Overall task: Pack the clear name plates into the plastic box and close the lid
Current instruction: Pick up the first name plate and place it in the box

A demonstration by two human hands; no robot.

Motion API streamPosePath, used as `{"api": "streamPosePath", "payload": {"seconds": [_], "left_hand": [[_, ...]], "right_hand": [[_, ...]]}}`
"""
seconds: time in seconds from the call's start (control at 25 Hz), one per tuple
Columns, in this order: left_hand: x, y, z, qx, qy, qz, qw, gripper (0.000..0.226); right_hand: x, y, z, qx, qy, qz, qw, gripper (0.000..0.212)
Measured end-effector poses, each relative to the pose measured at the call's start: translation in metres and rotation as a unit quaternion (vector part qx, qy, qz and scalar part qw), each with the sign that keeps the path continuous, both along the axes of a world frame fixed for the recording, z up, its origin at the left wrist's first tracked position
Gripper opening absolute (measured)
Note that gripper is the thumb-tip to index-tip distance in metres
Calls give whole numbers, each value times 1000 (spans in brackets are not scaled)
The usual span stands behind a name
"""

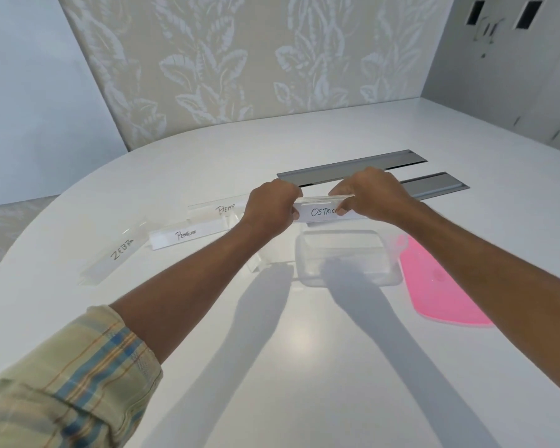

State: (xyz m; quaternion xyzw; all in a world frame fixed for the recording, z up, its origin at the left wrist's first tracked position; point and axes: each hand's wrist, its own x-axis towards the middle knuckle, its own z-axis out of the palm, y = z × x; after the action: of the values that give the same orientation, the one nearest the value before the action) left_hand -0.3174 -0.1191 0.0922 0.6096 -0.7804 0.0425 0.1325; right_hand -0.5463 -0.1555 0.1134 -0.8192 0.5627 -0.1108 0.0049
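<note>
Name plates: one (324, 210) between both hands (274, 205) (370, 195), three (188, 236) on table (272, 350).

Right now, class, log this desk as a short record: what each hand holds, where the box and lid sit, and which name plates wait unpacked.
held item: clear acrylic name plate reading OSTRICH, lifted above the table
left hand: grips the plate's left end
right hand: grips its right end
box: clear rectangular plastic box, open, looks empty, just below the held plate
lid: pink plastic lid, flat on the white table, right of the box
waiting plates: ZEBRA plate, PENGUIN plate, BEAR plate, left of the box
</note>
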Motion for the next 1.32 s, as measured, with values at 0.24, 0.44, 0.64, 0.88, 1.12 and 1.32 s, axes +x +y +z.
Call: {"api": "streamPosePath", "payload": {"seconds": [0.24,0.44,0.64,0.88,1.12,1.32], "left_hand": [[-48,-29,-17,29,-19,-19,999,33],[-64,-46,-37,58,-46,-31,997,42],[-74,-54,-50,81,-120,-32,989,24],[-82,-67,-65,107,-178,-38,977,27],[-88,-74,-80,105,-216,-55,969,27],[-88,-76,-85,108,-218,-52,968,23]], "right_hand": [[-43,-11,-20,24,2,-43,999,34],[-58,-24,-41,53,9,-39,998,35],[-59,-37,-66,80,26,-16,996,35],[-61,-48,-93,87,47,1,995,36],[-65,-51,-108,82,59,20,995,27],[-66,-52,-111,85,75,27,993,15]]}}
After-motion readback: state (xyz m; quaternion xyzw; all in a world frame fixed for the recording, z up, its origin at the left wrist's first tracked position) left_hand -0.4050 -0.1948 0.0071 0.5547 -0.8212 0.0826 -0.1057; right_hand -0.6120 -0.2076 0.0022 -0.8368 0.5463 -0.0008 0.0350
